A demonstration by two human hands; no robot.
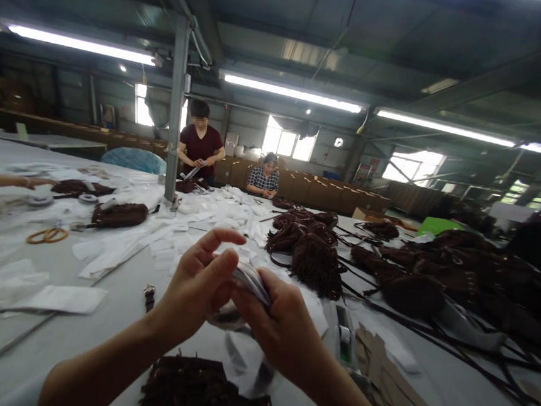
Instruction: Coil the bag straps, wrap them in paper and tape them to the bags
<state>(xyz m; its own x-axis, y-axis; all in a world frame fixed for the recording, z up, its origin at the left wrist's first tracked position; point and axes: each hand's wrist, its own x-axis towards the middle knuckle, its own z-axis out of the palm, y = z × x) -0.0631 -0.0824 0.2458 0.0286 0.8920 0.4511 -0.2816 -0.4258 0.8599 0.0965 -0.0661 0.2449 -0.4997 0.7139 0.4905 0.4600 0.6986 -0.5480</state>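
Observation:
Both hands meet at the middle of the view around a clear plastic wrapping. My right hand is closed on its folded upper part, thumb on top. My left hand touches its left side, with thumb and forefinger curved and apart at the tips; its other fingers are partly hidden behind the plastic. Loose plastic hangs below the hands. Under it lies a dark brown fringed bag at the near edge. A strap end with a metal buckle shows left of my left forearm.
Brown bags with long straps lie ahead and to the right. A tape dispenser and tan strips are at right. White sheets, orange-handled scissors and another person's hand are at left. Two people work beyond a post.

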